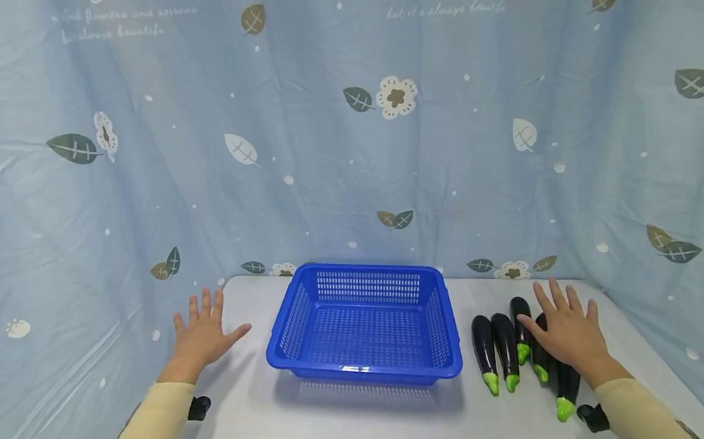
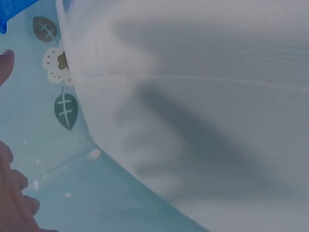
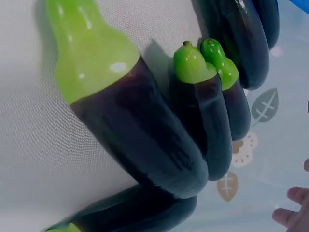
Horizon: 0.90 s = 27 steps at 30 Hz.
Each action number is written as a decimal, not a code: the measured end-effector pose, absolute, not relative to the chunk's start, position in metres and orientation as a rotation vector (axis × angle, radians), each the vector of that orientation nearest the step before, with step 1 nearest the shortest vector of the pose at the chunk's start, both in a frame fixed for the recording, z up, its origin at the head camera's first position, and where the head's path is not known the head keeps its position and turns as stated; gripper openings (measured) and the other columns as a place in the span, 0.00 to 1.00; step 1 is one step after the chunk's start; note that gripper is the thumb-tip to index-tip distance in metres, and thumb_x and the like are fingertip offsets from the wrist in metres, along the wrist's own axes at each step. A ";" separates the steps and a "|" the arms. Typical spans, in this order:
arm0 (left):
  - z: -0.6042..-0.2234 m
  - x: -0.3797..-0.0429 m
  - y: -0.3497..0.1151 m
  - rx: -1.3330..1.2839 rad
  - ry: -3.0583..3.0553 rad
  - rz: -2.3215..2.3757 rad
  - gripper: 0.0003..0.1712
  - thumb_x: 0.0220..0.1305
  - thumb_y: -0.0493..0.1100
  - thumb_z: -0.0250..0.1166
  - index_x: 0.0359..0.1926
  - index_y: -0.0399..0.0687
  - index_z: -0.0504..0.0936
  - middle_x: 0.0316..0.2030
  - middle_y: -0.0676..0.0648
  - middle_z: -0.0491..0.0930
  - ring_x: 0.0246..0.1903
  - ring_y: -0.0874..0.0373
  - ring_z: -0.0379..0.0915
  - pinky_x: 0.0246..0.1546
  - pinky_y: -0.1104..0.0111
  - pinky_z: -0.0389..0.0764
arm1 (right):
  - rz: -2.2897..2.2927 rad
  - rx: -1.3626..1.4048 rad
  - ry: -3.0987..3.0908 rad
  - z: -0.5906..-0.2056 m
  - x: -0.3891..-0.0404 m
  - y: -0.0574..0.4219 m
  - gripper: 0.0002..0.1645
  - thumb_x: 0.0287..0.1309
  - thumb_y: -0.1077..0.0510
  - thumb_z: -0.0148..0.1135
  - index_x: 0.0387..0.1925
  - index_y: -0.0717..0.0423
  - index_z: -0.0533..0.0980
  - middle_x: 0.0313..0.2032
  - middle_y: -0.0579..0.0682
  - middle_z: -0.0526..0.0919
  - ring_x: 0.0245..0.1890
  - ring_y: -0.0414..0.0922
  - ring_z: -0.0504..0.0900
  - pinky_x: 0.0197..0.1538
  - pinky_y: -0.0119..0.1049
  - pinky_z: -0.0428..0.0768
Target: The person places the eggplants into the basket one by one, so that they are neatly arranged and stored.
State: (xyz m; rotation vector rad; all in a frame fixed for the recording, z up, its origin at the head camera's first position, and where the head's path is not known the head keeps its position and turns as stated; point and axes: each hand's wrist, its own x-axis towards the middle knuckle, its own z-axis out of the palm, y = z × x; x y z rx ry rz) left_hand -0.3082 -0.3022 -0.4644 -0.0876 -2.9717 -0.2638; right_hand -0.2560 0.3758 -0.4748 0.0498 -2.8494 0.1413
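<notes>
Spread wide, my left hand (image 1: 203, 338) hovers over the left part of the white table, left of the blue basket, holding nothing. Its shadow falls on the white cloth in the left wrist view, where fingertips (image 2: 18, 180) show at the left edge. My right hand (image 1: 571, 332) is also spread, above several dark purple eggplants (image 1: 506, 346) with bright green stem caps, and partly covers some of them. In the right wrist view one large eggplant (image 3: 145, 128) lies closest to the camera, with others beside and behind it. Fingers (image 3: 294, 208) appear at the lower right there.
An open blue plastic basket (image 1: 363, 374) with slotted walls stands in the middle of the white-covered table (image 1: 322, 434). A light blue curtain (image 1: 319, 145) with leaf and flower prints hangs behind and at both sides. Dark devices sit at both wrists.
</notes>
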 end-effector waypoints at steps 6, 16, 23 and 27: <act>-0.463 -0.309 -0.304 -0.111 -2.959 -0.278 0.64 0.65 0.72 0.60 0.79 0.31 0.43 0.75 0.23 0.42 0.74 0.23 0.35 0.66 0.27 0.35 | 0.112 0.037 -2.797 -0.477 -0.253 0.379 0.50 0.70 0.32 0.54 0.78 0.59 0.54 0.63 0.76 0.63 0.63 0.75 0.63 0.62 0.76 0.56; -0.466 -0.308 -0.305 -0.186 -2.912 -0.333 0.57 0.68 0.72 0.56 0.74 0.25 0.56 0.72 0.22 0.54 0.69 0.24 0.54 0.65 0.34 0.58 | 0.135 0.012 -2.852 -0.474 -0.252 0.383 0.50 0.70 0.34 0.55 0.78 0.60 0.53 0.55 0.75 0.68 0.52 0.73 0.70 0.50 0.73 0.67; -0.467 -0.304 -0.301 -0.162 -2.946 -0.603 0.56 0.68 0.71 0.58 0.73 0.26 0.57 0.70 0.22 0.57 0.68 0.25 0.55 0.63 0.33 0.62 | 0.105 -0.025 -2.861 -0.471 -0.247 0.390 0.49 0.65 0.42 0.63 0.76 0.63 0.56 0.47 0.72 0.71 0.45 0.68 0.73 0.45 0.68 0.68; -0.469 -0.302 -0.299 -0.174 -2.959 -0.737 0.56 0.67 0.72 0.58 0.73 0.28 0.58 0.69 0.24 0.61 0.66 0.27 0.62 0.61 0.35 0.67 | 0.111 -0.026 -2.870 -0.471 -0.243 0.393 0.48 0.62 0.47 0.65 0.75 0.63 0.57 0.46 0.71 0.71 0.44 0.67 0.73 0.42 0.65 0.69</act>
